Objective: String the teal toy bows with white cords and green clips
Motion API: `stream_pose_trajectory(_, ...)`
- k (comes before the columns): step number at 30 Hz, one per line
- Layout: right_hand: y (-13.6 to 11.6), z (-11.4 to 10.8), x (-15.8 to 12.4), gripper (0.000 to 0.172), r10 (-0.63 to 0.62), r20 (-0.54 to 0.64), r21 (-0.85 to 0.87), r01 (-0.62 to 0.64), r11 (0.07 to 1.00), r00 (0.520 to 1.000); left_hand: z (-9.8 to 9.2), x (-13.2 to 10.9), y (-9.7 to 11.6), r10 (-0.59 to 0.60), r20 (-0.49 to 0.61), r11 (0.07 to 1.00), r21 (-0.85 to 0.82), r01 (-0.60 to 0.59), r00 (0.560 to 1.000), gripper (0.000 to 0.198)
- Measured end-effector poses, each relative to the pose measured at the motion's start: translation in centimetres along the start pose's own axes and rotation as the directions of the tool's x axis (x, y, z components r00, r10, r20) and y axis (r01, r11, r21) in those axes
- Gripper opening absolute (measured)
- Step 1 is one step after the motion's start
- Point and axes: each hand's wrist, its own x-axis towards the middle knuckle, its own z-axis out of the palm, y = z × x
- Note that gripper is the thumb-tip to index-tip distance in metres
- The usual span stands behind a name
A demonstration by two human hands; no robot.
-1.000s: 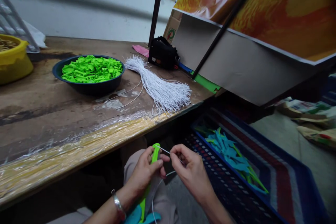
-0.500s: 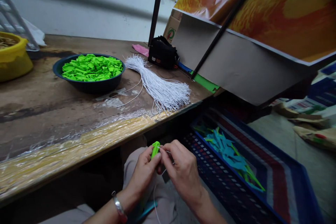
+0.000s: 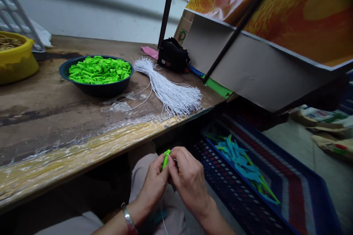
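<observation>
Between finger and thumb, my left hand [image 3: 153, 181] pinches a small bright green plastic piece [image 3: 166, 158] above my lap. My right hand [image 3: 188, 176] is closed against the piece's upper end, its fingertips on a thin white string [image 3: 162, 211] that hangs down below my hands. The string's tip at the piece is mostly hidden by my fingers. On the table, a dark bowl [image 3: 64, 69] holds a heap of similar green pieces [image 3: 100, 69]. Right of the bowl lies a tied bundle of white strings [image 3: 173, 90].
The table's taped front edge [image 3: 110, 143] runs just beyond my hands. Down to the right, a blue basket [image 3: 231, 183] holds flat turquoise and green pieces [image 3: 239, 161]. A yellow tub [image 3: 19, 62], a black bag [image 3: 173, 55] and a large printed board [image 3: 264, 25] stand farther out.
My right hand's fingers have come closer to the green piece and now cover more of it. The stretch of string that showed between my hands is mostly hidden now.
</observation>
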Motion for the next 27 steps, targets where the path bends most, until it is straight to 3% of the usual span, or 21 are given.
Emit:
stream_pose_trajectory(7, 0.1, -0.1, -0.2, 0.017, 0.001, -0.007, 0.030, 0.000, 1.000, 1.000, 0.2, -0.1, -0.1, 0.012, 0.014, 1.000, -0.002, -0.012, 1.000, 0.029)
stream_pose_trajectory(20, 0.3, 0.8, -0.6, 0.019, -0.009, -0.011, -0.038, 0.009, 0.999, 1.000, 0.2, -0.5, -0.7, -0.030, 0.036, 0.996, -0.089, 0.033, 0.999, 0.014)
stream_pose_trajectory(23, 0.6, 1.6, -0.9, 0.022, -0.061, -0.034, -0.185, 0.054, 0.981, 0.998, 0.4, -0.7, 0.0, -0.055, 0.017, 0.988, -0.146, 0.057, 0.998, 0.011)
stream_pose_trajectory(27, 2.4, 2.6, -1.4, 0.038, -0.229, -0.024, -0.428, 0.196, 0.882, 0.973, 0.6, -0.3, 0.3, -0.157, -0.001, 0.932, -0.330, 0.148, 0.988, 0.023)
